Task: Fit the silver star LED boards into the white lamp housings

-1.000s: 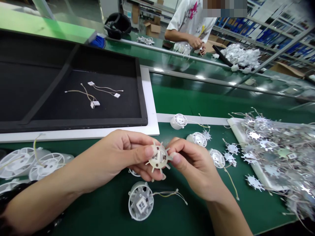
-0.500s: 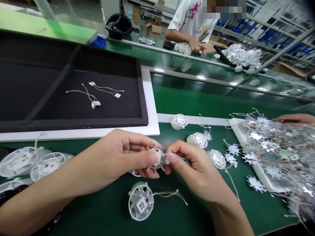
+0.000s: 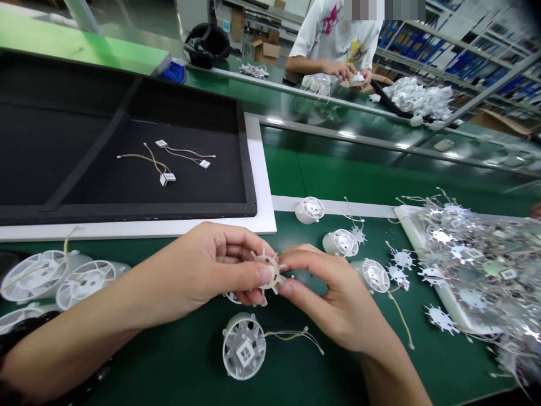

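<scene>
While a spiked white plastic disc [image 3: 268,272] is gripped between thumb and fingers of the left hand [image 3: 211,265], its right edge is touched by the half-closed right hand [image 3: 325,293]; a grip there cannot be confirmed. Directly below the hands, a wired white plastic cage [image 3: 244,345] is set on the green bench [image 3: 169,361]. Round white covers [image 3: 87,283] are placed left of the left hand. Right of the right hand, more cages [image 3: 340,242] and a heap of wired metal discs [image 3: 469,254] are laid out. Beyond the hands, wired tags [image 3: 164,163] are held in a black tray [image 3: 127,214].
</scene>
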Demonstrator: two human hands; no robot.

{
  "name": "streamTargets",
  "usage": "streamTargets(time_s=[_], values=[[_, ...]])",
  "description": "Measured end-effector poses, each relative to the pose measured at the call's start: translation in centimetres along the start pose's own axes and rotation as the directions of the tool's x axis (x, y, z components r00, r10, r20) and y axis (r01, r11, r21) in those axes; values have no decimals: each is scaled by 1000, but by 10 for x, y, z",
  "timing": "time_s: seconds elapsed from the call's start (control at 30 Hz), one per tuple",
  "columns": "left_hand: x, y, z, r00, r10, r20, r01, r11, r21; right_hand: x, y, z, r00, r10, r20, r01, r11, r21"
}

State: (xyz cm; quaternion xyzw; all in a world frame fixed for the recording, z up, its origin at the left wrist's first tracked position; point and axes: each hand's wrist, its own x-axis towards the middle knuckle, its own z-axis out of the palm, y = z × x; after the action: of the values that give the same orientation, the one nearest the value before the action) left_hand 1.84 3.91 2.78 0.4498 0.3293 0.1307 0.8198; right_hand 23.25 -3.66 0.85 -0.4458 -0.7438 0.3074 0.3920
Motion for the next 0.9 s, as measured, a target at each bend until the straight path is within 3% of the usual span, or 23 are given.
streamTargets(time_s=[0.13, 0.23, 0.4, 0.6, 0.8, 0.9], values=[[-1, 3, -2, 1000, -25, 9, 25, 1000, -3, 1, 5, 4, 981, -185, -55, 177, 975, -132], [-1, 3, -1, 999, -38, 25, 39, 998, -53, 2, 7, 7, 944, -321, -77, 285, 909, -304], [-1, 0, 0, 995, -73, 68, 84, 982, -171, 4, 9, 12, 868, -463, -179, 344, 821, -456], [0, -5, 3, 987, -106, 118, 136, 948, -287, 0, 6, 19, 836, -464, -293, 299, 832, -467], [1, -8, 5, 987, -101, 123, 132, 950, -282, 0, 5, 23, 839, -456, -297, 300, 842, -448], [2, -7, 5, 995, -55, 89, 74, 971, -229, 1, 3, 26, 886, -319, -337, 236, 935, -264]])
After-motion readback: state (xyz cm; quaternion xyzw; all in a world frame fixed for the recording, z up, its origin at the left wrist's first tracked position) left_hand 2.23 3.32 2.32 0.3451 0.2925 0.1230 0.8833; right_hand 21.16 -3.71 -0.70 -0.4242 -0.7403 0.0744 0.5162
